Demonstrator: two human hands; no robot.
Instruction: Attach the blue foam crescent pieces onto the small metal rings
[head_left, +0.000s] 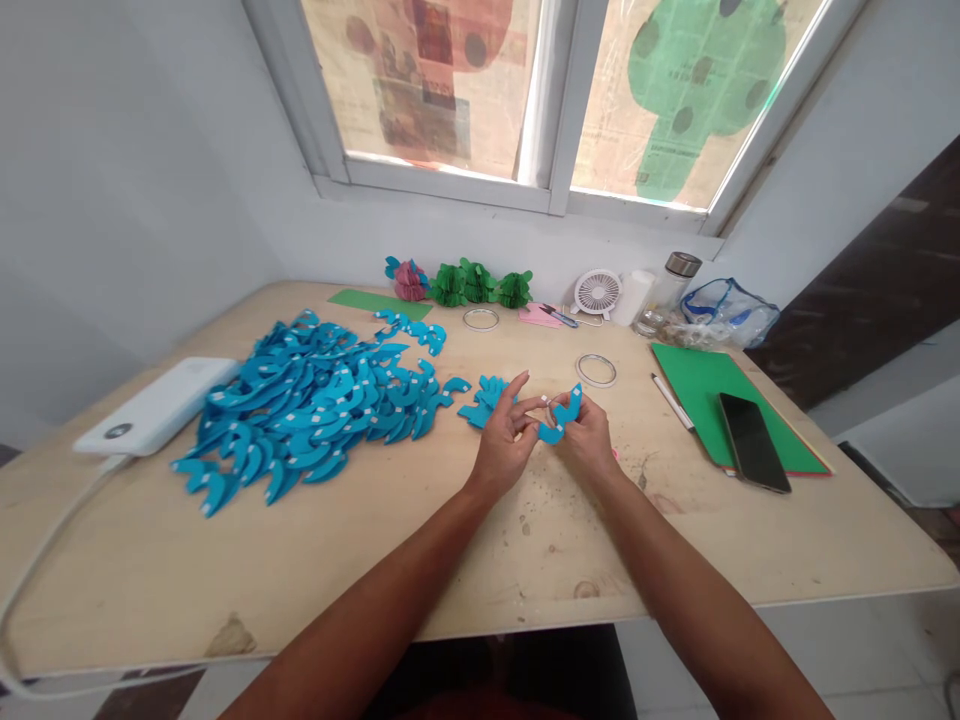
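Note:
A curved blue paper piece (551,434) with small white squares of tape on it is held up between my two hands. My right hand (589,438) grips its right part between thumb and fingers. Nearer its lower left end is my left hand (504,440), thumb against that end and one finger raised. A small white square shows at a left fingertip; whether it sticks there I cannot tell. Just behind my left hand lies a small stack of blue pieces (490,388). Farther left spreads a large heap of similar blue paper pieces (322,390), many with white squares.
Two tape rolls (597,371) lie beyond my hands. On the right are a pen (673,402), green sheets (694,385) and a phone (754,442). A cabled power bank (161,405) sits left. Along the wall stand green paper figures (476,282), a fan (597,293) and a bottle (667,290).

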